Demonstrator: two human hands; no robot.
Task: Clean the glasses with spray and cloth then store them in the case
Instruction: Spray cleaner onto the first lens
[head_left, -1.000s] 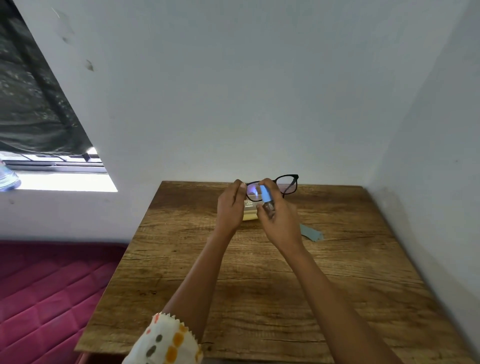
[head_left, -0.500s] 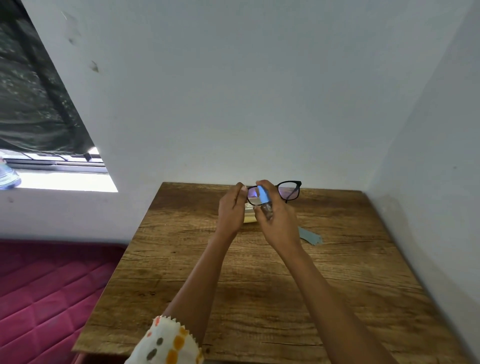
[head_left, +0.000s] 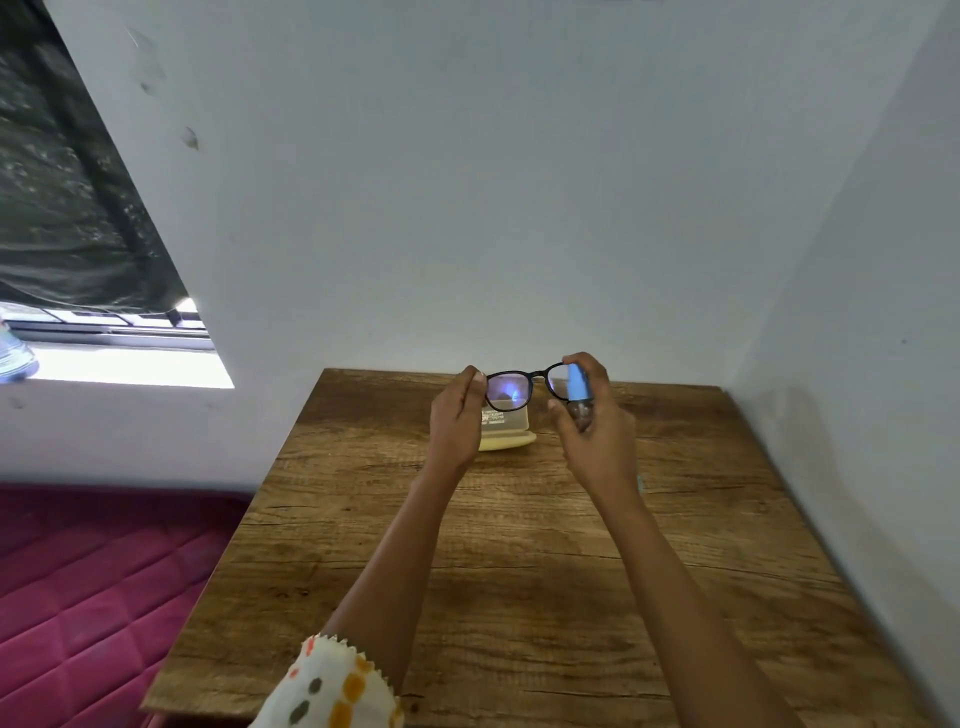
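My left hand (head_left: 457, 415) pinches the left end of the black-framed glasses (head_left: 511, 391) and holds them up above the far part of the wooden table (head_left: 519, 571). My right hand (head_left: 592, 426) grips a small spray bottle (head_left: 576, 384) with a blue top, raised in front of the right lens. Below the glasses a pale yellow case (head_left: 506, 431) lies on the table, partly hidden by my left hand. Only a sliver of the blue-grey cloth (head_left: 642, 483) shows behind my right wrist.
White walls close the table at the back and right. A magenta quilted mattress (head_left: 93, 597) lies to the left, below a window ledge (head_left: 130, 366) with a dark curtain above it.
My right hand has moved the spray bottle from the left lens across to the right lens. The glasses stay held up by my left hand, and the cloth is now mostly hidden.
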